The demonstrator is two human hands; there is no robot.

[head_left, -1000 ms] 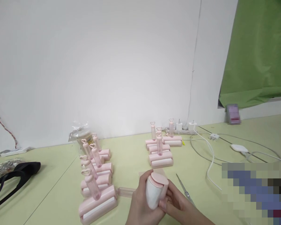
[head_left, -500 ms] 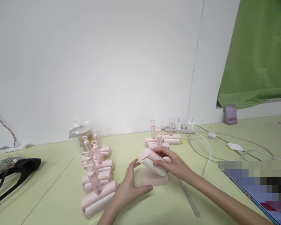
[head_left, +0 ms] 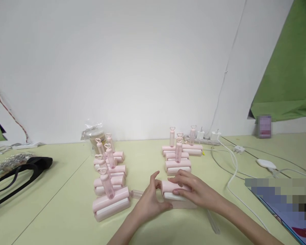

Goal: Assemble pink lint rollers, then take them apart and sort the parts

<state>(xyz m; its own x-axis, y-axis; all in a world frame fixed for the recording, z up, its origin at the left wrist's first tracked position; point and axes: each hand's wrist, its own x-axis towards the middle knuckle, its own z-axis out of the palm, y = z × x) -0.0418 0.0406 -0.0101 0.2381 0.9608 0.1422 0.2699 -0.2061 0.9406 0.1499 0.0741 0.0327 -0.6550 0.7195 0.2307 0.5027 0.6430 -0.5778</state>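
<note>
My right hand (head_left: pixel 196 189) is closed over a pink-and-white cylinder that looks like a lint roller (head_left: pixel 168 187), fingers on top and thumb at its front. Beneath it lies a pale translucent pink cover (head_left: pixel 181 204) on the table. My left hand (head_left: pixel 151 200) curls round the left end of the cover, thumb along the front edge and index finger raised. Part of its grip is hidden. A clear pink handle (head_left: pixel 136 194) lies left of that hand, and another clear handle (head_left: pixel 213 223) lies below my right wrist.
Several similar rollers with upright heart-topped handles stand in a left group (head_left: pixel 112 204) and a back-right group (head_left: pixel 178 166). White cables (head_left: pixel 232 177) and a power strip (head_left: pixel 206 141) lie to the right. A bagged cup (head_left: pixel 95 139) and black strap (head_left: pixel 38 163) are at left.
My right hand has lowered the roller from a tilted position onto the translucent cover, now nearly level. My left hand has come closer to its left end. The view has shifted slightly.
</note>
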